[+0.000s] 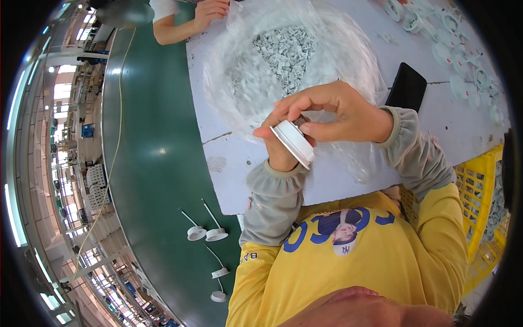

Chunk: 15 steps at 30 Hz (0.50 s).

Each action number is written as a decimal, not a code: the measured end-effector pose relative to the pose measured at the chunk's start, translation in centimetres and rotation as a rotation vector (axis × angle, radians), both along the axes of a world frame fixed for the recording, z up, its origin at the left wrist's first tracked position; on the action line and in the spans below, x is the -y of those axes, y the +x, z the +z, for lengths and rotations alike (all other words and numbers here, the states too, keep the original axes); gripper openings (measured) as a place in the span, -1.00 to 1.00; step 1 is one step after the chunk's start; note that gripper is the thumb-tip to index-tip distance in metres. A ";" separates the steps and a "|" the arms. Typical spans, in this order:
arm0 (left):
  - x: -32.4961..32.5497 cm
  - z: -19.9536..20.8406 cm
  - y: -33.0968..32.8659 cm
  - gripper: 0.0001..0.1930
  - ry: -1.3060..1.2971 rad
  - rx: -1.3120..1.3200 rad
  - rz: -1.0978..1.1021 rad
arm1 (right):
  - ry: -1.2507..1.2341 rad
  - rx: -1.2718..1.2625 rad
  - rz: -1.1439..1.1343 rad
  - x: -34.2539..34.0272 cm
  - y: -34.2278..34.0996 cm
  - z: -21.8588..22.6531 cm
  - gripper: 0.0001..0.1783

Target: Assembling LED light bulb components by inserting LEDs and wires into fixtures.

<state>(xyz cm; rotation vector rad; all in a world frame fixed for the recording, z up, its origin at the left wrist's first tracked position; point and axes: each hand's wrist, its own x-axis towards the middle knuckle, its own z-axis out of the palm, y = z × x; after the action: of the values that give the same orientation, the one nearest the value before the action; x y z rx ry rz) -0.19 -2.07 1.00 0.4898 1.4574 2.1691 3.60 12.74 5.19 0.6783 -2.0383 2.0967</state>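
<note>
In front of my chest, over the table's near part, my left hand point(276, 148) is closed round a white round lamp housing point(293, 143), its thumb out at the rim. The housing is tilted, with its wide flange towards the lower left. My right hand point(346, 111) reaches across from the right, its fingers bent at the housing's back. A small brownish part point(303, 121) shows between those fingertips. Whether the right fingers pinch this part or only press on it is hard to make out. Beyond both hands lies a clear plastic bag point(229, 60), open, full of small pale clips point(289, 54).
A black phone point(407, 87) lies on the white table point(229, 180), right of the bag. White round housings point(452, 41) crowd the far right. A green conveyor belt point(158, 163) on the left carries several wired housings point(216, 234). Yellow crate point(474, 191) at right; another person's hand point(210, 12) beyond the bag.
</note>
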 end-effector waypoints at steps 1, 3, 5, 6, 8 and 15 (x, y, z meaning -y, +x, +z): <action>-0.3 -0.5 -0.1 -0.04 0.071 -0.015 0.034 | -0.081 0.126 0.014 0.1 0.2 0.2 -0.80; -0.3 -1.1 0.0 -0.05 0.140 -0.038 0.071 | -0.096 0.105 0.073 -0.1 0.3 0.3 -0.79; -0.4 -0.9 0.2 -0.07 0.101 0.025 0.079 | -0.109 0.091 0.125 -0.3 0.4 0.4 -0.77; -0.4 -0.8 0.3 -0.07 0.100 0.021 0.080 | -0.094 0.080 0.124 -0.3 0.4 0.4 -0.77; -0.5 -0.8 0.3 -0.12 0.088 0.021 0.089 | -0.079 0.070 0.124 -0.3 0.3 0.2 -0.76; 0.1 -1.9 -0.2 -0.22 -0.074 -0.021 0.135 | 0.036 -0.014 0.096 0.1 0.1 0.1 -0.74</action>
<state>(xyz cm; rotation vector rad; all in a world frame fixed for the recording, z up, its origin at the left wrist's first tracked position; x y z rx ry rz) -0.36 -2.15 -0.94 0.3999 1.6185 2.2096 3.72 12.60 5.29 0.8087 -2.0800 2.1045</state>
